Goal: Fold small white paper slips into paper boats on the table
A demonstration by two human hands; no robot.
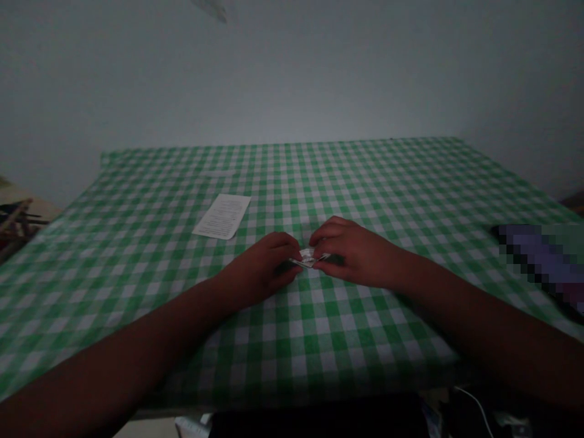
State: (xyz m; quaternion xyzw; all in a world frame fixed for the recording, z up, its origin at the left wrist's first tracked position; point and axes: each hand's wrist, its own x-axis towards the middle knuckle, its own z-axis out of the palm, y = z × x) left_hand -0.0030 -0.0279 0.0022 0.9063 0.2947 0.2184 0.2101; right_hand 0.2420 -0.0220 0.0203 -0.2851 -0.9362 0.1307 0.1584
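Observation:
A small piece of folded white paper (307,255) is held between my two hands, just above or on the checked cloth. My left hand (269,265) pinches its left side between thumb and fingers. On the right side, my right hand (351,250) grips it the same way, fingers curled over the top and thumb below. Parts of the paper are hidden behind the fingertips. Faint dark marks show on its surface, too small to read.
A green and white checked tablecloth (319,340) covers the table. A printed sheet of paper (222,216) lies left of centre, beyond my left hand. At the right edge lies a dark-rimmed flat object (538,261), partly pixelated. A plain wall (292,73) stands behind the table.

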